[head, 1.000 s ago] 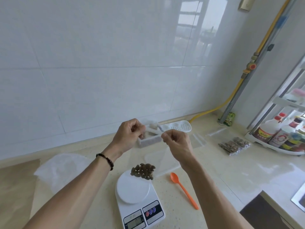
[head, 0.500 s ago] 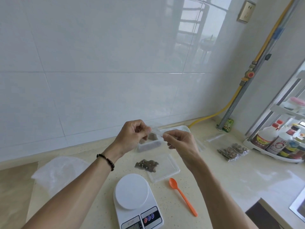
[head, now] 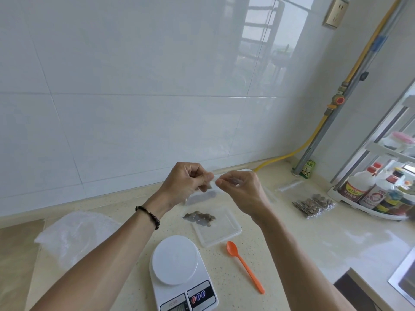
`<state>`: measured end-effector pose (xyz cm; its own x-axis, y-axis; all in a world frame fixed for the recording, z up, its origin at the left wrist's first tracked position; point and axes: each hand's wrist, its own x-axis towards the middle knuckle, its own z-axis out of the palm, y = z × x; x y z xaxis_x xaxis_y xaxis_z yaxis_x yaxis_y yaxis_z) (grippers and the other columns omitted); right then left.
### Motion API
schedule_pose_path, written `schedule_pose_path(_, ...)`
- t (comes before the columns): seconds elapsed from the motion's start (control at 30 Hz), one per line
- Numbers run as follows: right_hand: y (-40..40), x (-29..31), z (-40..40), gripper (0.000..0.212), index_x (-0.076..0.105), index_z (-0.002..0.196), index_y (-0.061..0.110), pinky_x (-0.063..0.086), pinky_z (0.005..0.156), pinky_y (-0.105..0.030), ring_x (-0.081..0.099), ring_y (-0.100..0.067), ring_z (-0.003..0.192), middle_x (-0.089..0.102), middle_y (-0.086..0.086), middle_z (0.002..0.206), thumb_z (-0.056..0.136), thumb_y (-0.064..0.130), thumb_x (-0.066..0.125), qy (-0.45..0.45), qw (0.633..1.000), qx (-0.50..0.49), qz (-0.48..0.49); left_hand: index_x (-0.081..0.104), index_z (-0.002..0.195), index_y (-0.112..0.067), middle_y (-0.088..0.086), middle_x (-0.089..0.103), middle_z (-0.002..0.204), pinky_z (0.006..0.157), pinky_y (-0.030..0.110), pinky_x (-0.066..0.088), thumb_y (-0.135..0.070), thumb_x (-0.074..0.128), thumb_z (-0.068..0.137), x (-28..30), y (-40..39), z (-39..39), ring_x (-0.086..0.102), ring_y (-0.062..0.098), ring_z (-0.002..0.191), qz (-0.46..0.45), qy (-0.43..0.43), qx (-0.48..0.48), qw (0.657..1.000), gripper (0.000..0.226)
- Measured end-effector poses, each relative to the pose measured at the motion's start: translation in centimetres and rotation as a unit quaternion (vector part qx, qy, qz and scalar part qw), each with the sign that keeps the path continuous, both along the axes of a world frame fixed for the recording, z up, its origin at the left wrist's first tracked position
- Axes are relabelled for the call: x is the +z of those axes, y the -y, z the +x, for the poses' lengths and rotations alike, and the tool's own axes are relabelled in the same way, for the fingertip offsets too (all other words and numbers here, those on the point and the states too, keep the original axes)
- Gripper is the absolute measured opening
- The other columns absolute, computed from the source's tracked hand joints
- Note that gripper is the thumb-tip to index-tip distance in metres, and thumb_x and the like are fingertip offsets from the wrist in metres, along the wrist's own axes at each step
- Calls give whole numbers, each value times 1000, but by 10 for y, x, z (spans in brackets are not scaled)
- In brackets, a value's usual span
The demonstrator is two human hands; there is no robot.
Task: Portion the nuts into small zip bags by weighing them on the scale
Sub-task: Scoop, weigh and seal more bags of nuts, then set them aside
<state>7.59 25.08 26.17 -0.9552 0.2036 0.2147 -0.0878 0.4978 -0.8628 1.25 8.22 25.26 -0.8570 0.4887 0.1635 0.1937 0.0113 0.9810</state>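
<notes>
While the zip bag [head: 201, 217] hangs in the air between the two hands, its seal strip is the only point of support, so a loose pinch on either side could drop the nuts [head: 199, 217] onto the counter [head: 292, 241] or onto the clear lid [head: 221, 230] lying below. The transparent film is hard to trace; the nuts appear to sit in its lower part, above the lid and clear of the scale [head: 179, 272], whose platter is bare. An unclosed stretch of the strip would also let nuts escape once the bag is laid down, and whether it is fully pressed shut cannot be told.

Pose, from left to right:

1. The left hand [head: 186, 184] is raised above the counter, wrist bent, fingers curled, thumb and forefinger pinching the top edge of the bag at its left end.
2. The right hand [head: 241, 189] is raised to the same height, just beside the left, thumb and forefinger pinching the strip at its right end, remaining fingers loosely curled.

The orange spoon [head: 244, 267] lies untouched to the right of the scale. Two filled bags [head: 314, 204] lie well apart, near the rack.
</notes>
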Motion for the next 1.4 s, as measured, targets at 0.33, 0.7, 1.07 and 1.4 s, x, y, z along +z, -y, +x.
schedule_pose_path(0.33,-39,-20,3,20,70,77,5,49,67,-27,56,-13,65,66,-2,67,90,21,71,35,991,-46,-122,64,77,-7,-1,64,62,58,19,47,-10,63,93,-10,-23,-10,58,9,58,2,6,15,1000,16)
schedule_pose_path(0.7,-129,-47,-15,21,75,87,8,50,72,-29,62,-13,71,75,-8,82,93,25,65,48,982,-41,-175,66,70,-6,-13,57,53,56,15,44,-17,70,88,-31,-119,-40,54,5,53,-94,-34,19,995,22)
schedule_pose_path(1.07,-338,-128,-50,24,66,94,-1,51,74,-29,68,-20,77,72,-12,84,73,8,72,232,952,29,-197,69,73,-11,0,63,59,55,18,44,-16,69,88,-58,-325,-100,59,10,58,-23,67,41,997,16)
schedule_pose_path(1.4,-511,-183,-50,28,62,77,12,56,66,-46,67,-31,72,65,-8,76,71,22,87,242,935,-252,-59,64,61,-6,-5,49,54,58,25,38,-28,76,80,-162,-498,-160,44,13,54,-216,51,92,971,32)
